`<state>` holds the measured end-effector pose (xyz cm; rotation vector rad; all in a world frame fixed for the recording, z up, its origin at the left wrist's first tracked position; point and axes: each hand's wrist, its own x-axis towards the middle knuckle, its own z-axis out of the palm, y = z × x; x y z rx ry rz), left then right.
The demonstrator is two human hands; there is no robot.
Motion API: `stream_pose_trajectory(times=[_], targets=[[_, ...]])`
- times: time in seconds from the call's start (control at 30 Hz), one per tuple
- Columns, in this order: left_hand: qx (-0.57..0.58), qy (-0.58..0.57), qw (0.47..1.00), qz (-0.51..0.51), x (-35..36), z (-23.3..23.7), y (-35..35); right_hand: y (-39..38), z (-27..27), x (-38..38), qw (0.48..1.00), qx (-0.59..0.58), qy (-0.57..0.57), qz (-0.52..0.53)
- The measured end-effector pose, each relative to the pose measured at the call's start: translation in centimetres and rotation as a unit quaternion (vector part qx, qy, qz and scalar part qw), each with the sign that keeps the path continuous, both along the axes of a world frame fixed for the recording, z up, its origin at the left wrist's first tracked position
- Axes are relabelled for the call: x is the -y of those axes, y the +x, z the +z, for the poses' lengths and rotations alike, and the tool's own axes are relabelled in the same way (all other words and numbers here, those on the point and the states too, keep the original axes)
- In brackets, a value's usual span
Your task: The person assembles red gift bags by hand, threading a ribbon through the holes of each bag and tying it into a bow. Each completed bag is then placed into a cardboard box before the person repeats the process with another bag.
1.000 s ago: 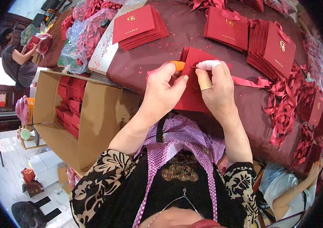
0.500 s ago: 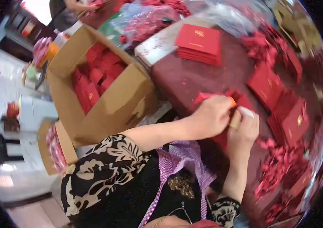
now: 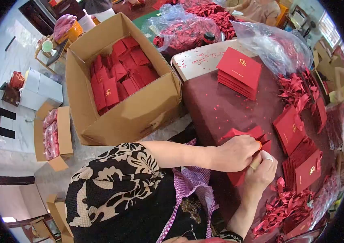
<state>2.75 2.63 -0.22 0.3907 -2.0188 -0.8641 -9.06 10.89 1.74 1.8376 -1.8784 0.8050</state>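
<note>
While left hand, right hand touch | both grips closed on red bag

The left hand and right hand close together on a red bag over the table (an orange tip shows between them). An open cardboard box of red bags stands to the left, and loose ribbons lie near the right hand.

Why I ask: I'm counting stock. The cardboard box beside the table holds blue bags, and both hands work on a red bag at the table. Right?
Not quite. The head view shows the cardboard box holding red bags, not blue ones. The rest stands: the left hand and right hand both work on a red bag at the table.
</note>
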Motion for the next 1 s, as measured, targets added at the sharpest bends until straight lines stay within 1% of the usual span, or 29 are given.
stream_pose_trajectory(times=[0.03,0.1,0.13,0.17,0.27,0.33,0.4,0.5,0.53,0.6,0.73,0.8,0.83,0.87,0.9,0.93,1.0], targets=[[0.004,0.001,1.0,-0.003,0.1,0.0,0.1,-0.2,-0.2,-0.1,1.0,-0.001,0.0,0.001],[0.021,0.02,1.0,-0.008,0.2,0.2,0.5,-0.4,-0.4,-0.2,0.982,0.187,0.016,0.003],[0.039,0.038,0.998,-0.014,0.3,0.3,0.6,-0.2,0.1,-0.5,0.968,0.246,0.05,-0.024],[0.043,0.044,0.998,-0.024,0.3,0.4,0.7,-0.3,0.1,-0.4,0.968,0.246,0.048,-0.023],[0.03,0.051,0.998,-0.024,0.1,0.2,0.4,-0.8,0.1,-0.4,0.97,0.239,0.045,-0.022],[0.041,0.038,0.998,-0.033,0.3,0.0,0.3,-0.9,0.4,-0.4,0.975,0.219,0.044,-0.021],[0.024,0.005,1.0,-0.013,0.3,-0.1,0.1,-0.9,0.7,-0.5,0.979,0.198,0.047,-0.021],[0.003,-0.016,1.0,-0.014,0.0,0.0,-0.1,-0.3,1.2,-0.4,0.999,0.04,0.017,0.022],[0.003,-0.016,1.0,-0.015,0.0,-0.2,-0.3,-0.2,1.1,-0.4,0.999,0.04,0.017,0.021],[-0.005,-0.009,0.999,-0.032,0.1,-0.6,-0.6,-0.2,1.0,-0.4,0.999,-0.044,0.011,0.009],[-0.01,-0.024,0.999,-0.043,0.1,-0.5,-0.5,-0.1,1.2,-0.8,0.999,-0.021,0.023,0.013],[-0.004,-0.033,0.998,-0.053,0.1,-0.7,-0.4,-0.6,0.7,-1.2,0.99,0.128,0.065,-0.003],[-0.004,-0.033,0.998,-0.052,0.1,-0.8,-0.3,-0.9,0.5,-1.4,0.99,0.128,0.066,-0.002],[0.005,-0.023,0.998,-0.064,0.0,-0.8,-0.2,-1.2,0.3,-1.5,0.966,0.244,0.086,0.003],[0.014,-0.014,0.997,-0.077,0.0,-0.9,-0.1,-1.6,0.1,-1.6,0.928,0.357,0.106,0.007],[-0.011,-0.017,0.998,-0.065,-0.1,-0.8,-0.3,-2.4,-0.7,-1.9,0.922,0.366,0.121,-0.005],[-0.012,-0.004,0.998,-0.063,-0.4,-0.9,-0.4,-1.4,0.2,-1.8,0.923,0.363,0.126,-0.023]])
